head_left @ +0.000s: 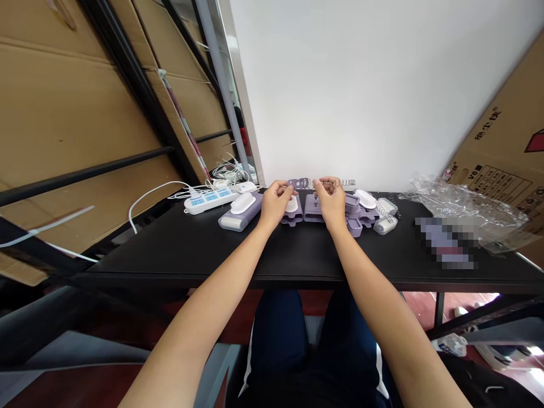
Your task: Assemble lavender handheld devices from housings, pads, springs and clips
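Observation:
Over the back middle of the black table, my left hand [277, 201] is closed on a small purple part [300, 183] with a ring shape. Close beside it on the right, my right hand [330, 199] pinches a thin dark metal spring [348, 182], whose coils stick out to the right. Below the hands lie purple housings [313, 208], partly covered by the fingers. A purple piece with a white oval cap [243, 204] rests left of my left hand. Right of my right hand are more purple parts [353, 225], a white oval cap [365, 198] and clear-ended pieces [386, 224].
A white power strip [210, 200] with cables sits at the table's back left. Crumpled clear plastic [471, 204] and a blurred-out object [446, 243] lie on the right. A cardboard box [501, 164] leans behind them. The table's front edge [297, 282] runs above my legs.

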### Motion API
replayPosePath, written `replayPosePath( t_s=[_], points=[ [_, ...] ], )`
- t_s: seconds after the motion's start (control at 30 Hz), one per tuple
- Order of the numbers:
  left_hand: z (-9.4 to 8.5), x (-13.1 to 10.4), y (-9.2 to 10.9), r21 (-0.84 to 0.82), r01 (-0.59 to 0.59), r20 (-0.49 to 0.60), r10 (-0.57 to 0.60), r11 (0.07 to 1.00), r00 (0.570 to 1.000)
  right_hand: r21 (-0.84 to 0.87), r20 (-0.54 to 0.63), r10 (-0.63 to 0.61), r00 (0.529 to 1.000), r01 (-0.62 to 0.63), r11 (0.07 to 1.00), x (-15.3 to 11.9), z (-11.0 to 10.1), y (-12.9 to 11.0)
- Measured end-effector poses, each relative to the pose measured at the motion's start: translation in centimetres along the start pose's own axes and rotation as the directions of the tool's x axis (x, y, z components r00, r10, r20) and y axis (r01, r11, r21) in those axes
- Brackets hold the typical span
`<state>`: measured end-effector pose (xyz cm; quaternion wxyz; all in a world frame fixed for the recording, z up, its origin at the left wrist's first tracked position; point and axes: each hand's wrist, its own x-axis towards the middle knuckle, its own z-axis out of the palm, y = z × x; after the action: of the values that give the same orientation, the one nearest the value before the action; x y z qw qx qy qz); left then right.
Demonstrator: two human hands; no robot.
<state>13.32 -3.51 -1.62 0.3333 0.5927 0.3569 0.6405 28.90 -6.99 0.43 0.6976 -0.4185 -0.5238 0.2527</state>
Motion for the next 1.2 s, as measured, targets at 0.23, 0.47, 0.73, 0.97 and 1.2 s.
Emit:
replayPosePath(
  t_s=[0.23,0.47,0.73,0.97,1.2],
  points=[
    [0.4,-0.5,0.6,-0.005,0.009,0.058,-0.009,1.0,0.998,0.083,0.09,-0.017,0.996,0.01,0.997,-0.3,0.3,-0.2],
    [0.6,-1.0,1.1,0.024,0.014,0.064,-0.015,1.0,0.998,0.064,0.059,0.011,0.998,-0.015,0.998,-0.3,0.3,-0.1],
    [0.6,-1.5,1.7,0.043,-0.001,0.042,-0.001,0.999,0.999,0.046,0.055,0.027,0.998,-0.029,0.999,-0.2,0.1,0.0],
    [0.9,-1.9,2.5,-0.015,0.116,0.023,-0.116,0.993,0.993,0.023,0.041,0.037,0.998,-0.038,0.999,-0.1,0.1,0.3],
    [0.8,-2.0,2.2,0.05,0.036,0.1,-0.041,0.998,0.994,-0.024,0.006,0.05,0.999,-0.049,0.998,0.1,0.1,0.8]
  ],
)
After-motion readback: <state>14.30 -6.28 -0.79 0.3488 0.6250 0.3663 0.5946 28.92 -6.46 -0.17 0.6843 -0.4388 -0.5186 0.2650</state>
